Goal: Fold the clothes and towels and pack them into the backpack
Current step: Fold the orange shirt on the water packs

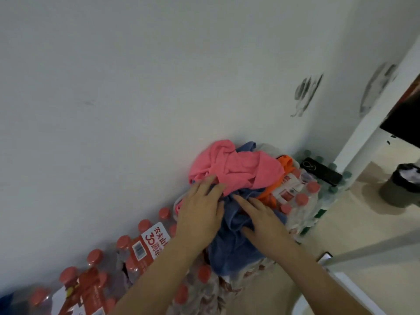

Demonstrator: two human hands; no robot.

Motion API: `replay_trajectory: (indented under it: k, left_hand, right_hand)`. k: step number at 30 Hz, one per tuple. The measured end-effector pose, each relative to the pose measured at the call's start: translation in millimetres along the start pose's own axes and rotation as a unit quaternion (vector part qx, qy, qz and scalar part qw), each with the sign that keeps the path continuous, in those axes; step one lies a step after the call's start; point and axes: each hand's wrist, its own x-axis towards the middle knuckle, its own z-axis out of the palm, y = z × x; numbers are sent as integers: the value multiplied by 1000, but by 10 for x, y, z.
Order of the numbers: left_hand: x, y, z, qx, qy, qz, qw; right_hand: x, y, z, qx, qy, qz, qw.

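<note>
In the middle of the frame, a crumpled pink cloth (236,167) lay over a soft, rumpled blue garment (234,246), heaped on clear shrink-wrapped packs (141,246) holding red-capped bottles (301,198). The left hand (200,214) and right hand (263,220) rested flat on the heap, fingers straight, gripping nothing.

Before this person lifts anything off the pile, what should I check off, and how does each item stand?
1. Hands at the pile: left hand and right hand rest on it: ok.
2. Grip on one garment: fingers lie flat, nothing gripped: not ok.
3. Blue cloth free: pink cloth overlaps it: not ok.
4. Flat folding surface: pile sits on bottle packs: not ok.
5. Backpack within reach: not in view: cannot tell.
6. Phone clear: lies beside pile: ok.
</note>
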Motion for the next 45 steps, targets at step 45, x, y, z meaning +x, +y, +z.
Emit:
replay_trajectory:
  k: [45]
  left_hand:
    - [917, 302, 617, 213, -112, -42, 970]
  right_hand:
    - [769, 669, -1958, 511, 84, -3, 855]
